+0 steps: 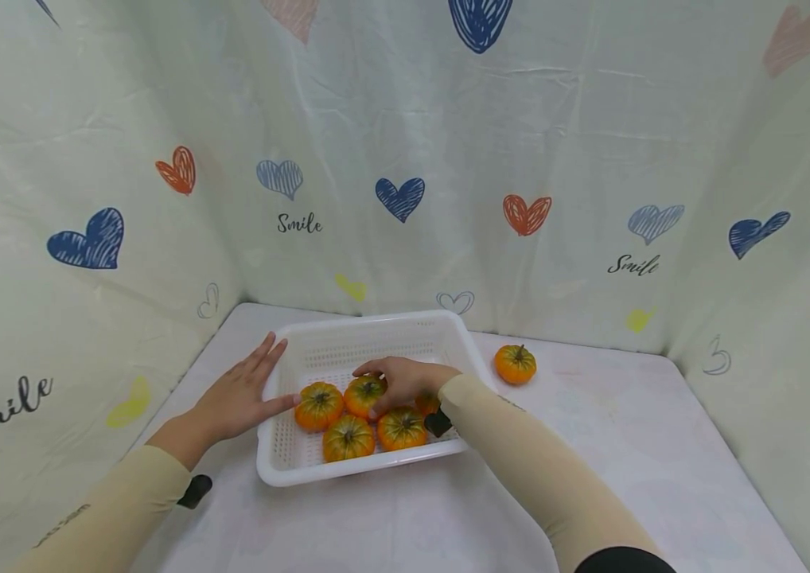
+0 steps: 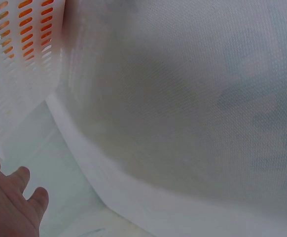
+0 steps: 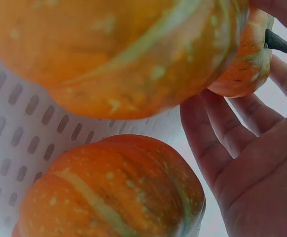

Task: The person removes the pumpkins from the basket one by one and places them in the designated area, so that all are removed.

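Note:
A white plastic basket (image 1: 305,476) holds several small orange pumpkins with green streaks. My right hand (image 1: 405,378) reaches in from the right, thumb and fingers around a pumpkin (image 1: 360,395) in the back row; in the right wrist view that pumpkin (image 3: 242,74) shows a dark stem. Beside it are a pumpkin (image 1: 317,407) at left and two in front, a pumpkin (image 1: 348,439) and a pumpkin (image 1: 401,430). Another is partly hidden under my right wrist. Fingers spread, my left hand (image 1: 236,394) lies at the basket's left rim, thumb reaching over it toward the left pumpkin.
One more pumpkin (image 1: 515,364) sits on the white-covered table (image 1: 634,446), right of the basket. Behind and at both sides hangs a pale curtain (image 1: 577,143) printed with hearts, close to the table's back edge.

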Demonstrator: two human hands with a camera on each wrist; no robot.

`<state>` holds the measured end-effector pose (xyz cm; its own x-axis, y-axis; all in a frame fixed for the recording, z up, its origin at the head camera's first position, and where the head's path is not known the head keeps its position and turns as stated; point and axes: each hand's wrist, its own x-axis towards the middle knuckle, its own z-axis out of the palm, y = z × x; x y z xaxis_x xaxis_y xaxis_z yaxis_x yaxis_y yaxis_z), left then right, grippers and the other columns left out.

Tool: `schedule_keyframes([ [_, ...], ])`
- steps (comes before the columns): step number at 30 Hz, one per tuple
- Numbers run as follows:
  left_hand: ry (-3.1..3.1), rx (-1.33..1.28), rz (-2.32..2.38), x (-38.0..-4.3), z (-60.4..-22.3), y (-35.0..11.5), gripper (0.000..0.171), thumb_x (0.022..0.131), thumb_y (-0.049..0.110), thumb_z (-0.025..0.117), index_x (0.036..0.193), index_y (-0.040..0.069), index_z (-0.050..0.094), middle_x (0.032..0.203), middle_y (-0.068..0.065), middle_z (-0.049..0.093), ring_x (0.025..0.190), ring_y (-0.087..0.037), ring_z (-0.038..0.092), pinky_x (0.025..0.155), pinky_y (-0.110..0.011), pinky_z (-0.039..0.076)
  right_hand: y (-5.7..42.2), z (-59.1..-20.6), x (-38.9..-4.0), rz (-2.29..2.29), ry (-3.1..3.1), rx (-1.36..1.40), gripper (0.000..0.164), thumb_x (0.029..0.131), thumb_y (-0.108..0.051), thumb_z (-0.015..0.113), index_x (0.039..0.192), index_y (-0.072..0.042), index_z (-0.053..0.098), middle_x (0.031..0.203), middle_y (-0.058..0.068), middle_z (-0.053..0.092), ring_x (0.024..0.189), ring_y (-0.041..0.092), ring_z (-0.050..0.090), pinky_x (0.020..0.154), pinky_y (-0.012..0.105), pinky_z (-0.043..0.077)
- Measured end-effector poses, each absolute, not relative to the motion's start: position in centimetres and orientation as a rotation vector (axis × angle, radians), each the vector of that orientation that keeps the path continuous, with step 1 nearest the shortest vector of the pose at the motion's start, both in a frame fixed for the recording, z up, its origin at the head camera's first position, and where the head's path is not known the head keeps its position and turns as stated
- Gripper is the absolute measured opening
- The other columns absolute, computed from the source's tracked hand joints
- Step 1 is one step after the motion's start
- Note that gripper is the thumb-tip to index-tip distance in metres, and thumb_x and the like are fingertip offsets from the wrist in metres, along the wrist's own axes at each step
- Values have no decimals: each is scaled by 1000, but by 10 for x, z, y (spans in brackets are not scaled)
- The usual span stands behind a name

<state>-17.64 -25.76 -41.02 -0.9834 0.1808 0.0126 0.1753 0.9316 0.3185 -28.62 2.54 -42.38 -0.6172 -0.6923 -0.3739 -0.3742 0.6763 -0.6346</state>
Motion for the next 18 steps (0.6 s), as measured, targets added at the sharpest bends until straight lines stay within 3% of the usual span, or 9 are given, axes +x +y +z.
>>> schedule_keyframes([
  [8, 3070, 291, 513, -176, -410, -257, 100, 91, 61, 59, 160, 6, 12, 165, -20, 3, 146, -47, 17, 112, -67, 19, 29, -421, -285, -766, 2277, -785, 72, 78, -31, 86, 142, -35, 53, 128, -11, 57, 110, 14, 54, 104, 41, 43],
  [18, 3084, 302, 520, -176, -411, -258, 100, 90, 60, 60, 159, 4, 15, 164, -22, 6, 145, -48, 19, 111, -67, 20, 30, -412, -289, -757, 2335, -889, 71, 83, -23, 82, 147, -26, 50, 139, -3, 55, 116, 13, 53, 106, 37, 41],
])
